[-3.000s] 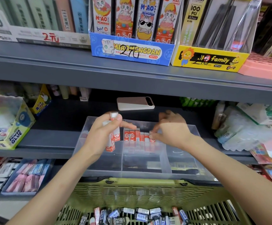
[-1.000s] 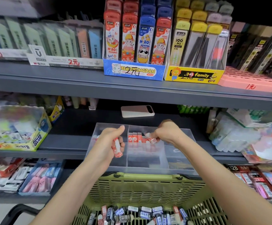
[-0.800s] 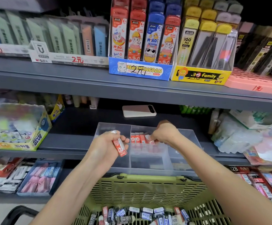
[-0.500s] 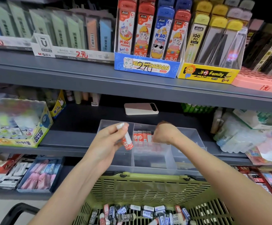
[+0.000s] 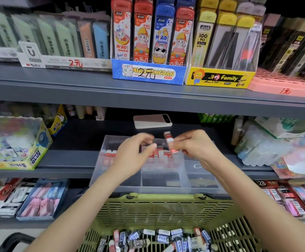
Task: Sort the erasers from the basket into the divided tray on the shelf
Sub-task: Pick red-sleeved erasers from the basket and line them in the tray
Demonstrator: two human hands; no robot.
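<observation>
The right hand (image 5: pixel 193 147) is pinching one red-and-white eraser (image 5: pixel 170 143) by its long sides, holding it near upright over the clear divided tray (image 5: pixel 139 186) on the shelf (image 5: pixel 71 157). The left hand (image 5: pixel 133 155), at its nine o'clock, is hanging loosely curled and looks empty. The eraser is probably handling light and rubbery, with a slick sleeve. Two erasers (image 5: pixel 110 153) are sitting in the tray's ten o'clock compartment, and those in the basket (image 5: pixel 166 208) are lying too jumbled to count.

Grey shelf (image 5: pixel 71 159), clear divided tray (image 5: pixel 148 187), phone (image 5: pixel 152 121) behind it, glue box (image 5: pixel 11 163) left
</observation>
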